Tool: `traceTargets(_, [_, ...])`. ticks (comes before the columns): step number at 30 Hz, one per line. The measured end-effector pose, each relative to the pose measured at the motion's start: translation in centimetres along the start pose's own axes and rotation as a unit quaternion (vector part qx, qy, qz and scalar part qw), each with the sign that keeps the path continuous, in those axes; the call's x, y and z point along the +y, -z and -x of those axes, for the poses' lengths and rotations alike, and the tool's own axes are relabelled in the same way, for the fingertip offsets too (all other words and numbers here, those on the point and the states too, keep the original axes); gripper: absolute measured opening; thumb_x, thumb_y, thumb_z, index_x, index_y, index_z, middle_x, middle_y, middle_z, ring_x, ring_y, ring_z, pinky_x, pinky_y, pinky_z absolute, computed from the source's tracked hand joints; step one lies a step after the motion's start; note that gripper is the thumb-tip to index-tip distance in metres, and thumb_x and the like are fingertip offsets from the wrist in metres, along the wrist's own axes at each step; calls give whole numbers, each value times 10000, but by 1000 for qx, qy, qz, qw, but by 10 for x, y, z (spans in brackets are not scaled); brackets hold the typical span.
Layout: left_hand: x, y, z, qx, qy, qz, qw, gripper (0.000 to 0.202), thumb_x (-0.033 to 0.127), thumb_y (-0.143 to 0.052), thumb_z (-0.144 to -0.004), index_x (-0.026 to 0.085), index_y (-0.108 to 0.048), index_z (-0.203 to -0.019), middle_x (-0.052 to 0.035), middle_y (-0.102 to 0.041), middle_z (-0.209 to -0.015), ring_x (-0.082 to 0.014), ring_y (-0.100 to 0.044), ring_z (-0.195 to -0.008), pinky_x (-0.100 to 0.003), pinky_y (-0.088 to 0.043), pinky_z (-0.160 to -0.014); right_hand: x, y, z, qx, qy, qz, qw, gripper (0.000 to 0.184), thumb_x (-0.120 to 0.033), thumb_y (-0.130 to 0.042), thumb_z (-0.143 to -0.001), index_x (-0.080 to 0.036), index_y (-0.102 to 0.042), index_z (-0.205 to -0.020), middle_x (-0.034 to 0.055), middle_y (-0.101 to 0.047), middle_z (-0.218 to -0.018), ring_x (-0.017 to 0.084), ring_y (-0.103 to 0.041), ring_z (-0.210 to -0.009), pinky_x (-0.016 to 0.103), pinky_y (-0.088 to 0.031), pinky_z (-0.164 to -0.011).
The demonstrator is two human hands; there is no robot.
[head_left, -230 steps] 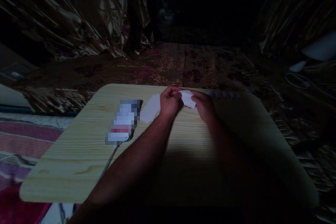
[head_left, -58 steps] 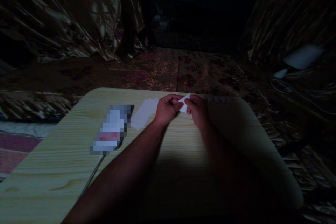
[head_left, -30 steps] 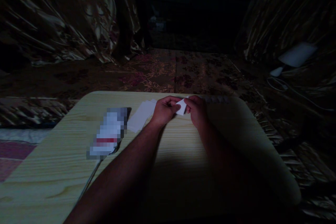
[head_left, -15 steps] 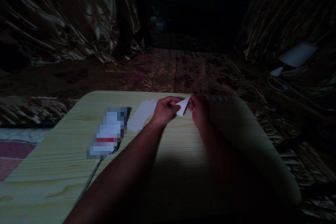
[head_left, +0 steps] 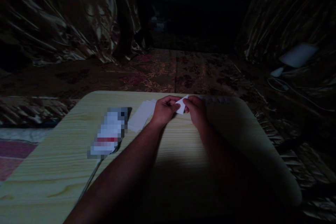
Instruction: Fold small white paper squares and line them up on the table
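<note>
Fold step, apparently: L hand [head_left: 163, 111] & R hand [head_left: 196, 110] both pinch small, pointed, white folded-paper piece [head_left: 181, 107] over pale, round-cornered, wood-grain counter [head_left: 60, 154]; next move prob. req. steady L hold, R thumb pressure.

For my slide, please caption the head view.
Left hand and right hand pinch a small, pointed white paper at a pale, round-cornered wood-grain table.

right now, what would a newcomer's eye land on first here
Probably the small white paper, pinched by the left hand and right hand near the far edge of the wood-grain table. Next, the pixelated object on the table's left side, and the white sheets lying between it and the left hand.
</note>
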State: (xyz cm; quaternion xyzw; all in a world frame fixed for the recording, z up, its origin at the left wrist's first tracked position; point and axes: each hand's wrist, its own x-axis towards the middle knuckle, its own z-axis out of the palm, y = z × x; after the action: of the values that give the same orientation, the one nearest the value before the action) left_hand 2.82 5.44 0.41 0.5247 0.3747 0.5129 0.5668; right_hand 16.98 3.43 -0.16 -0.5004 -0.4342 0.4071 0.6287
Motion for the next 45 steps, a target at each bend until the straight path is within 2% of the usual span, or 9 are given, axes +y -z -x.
traceTargets(11, [-1, 0, -1, -3, -6, -2, 1000, 277, 229, -818, -633, 138, -769, -890, 19, -645, -634, -81, -514, -521, -209, -386, -511, -2, -2, 1, 21, 2, 11, 1000, 254, -396, -719, -720, -200, -579, -636, -67, -521, -473, 90, -444, -454, 231, -344, -472])
traceTargets(21, [-3, 2, -3, 38, -13, 18, 999, 278, 216, -807, -638, 141, -762, -902, 27, -644, -643, -87, -539, -556, -220, -425, -566, 2, 0, -1, -23, 4, -11, 1000, 196, -375, -682, -745, -179, -686, -734, -40, -570, -505, 96, -472, -455, 239, -362, -465])
traceTargets(34, [-2, 2, -3, 46, -19, 7, 999, 265, 207, -797, -637, 153, -773, -895, 42, -589, -609, -76, -482, -534, -213, -379, -542, 8, 1, -2, -29, 16, 3, 999, 199, -377, -698, -776, -181, -713, -808, -44, -593, -524, 98, -495, -455, 238, -386, -470])
traceTargets(45, [-1, 2, -3, 51, -1, 5, 999, 304, 220, -807, -624, 147, -763, -916, 40, -605, -616, -76, -487, -522, -212, -376, -526, 4, 0, 0, -27, 20, 10, 999, 191, -367, -693, -776, -178, -694, -807, -51, -586, -509, 100, -504, -461, 240, -404, -494])
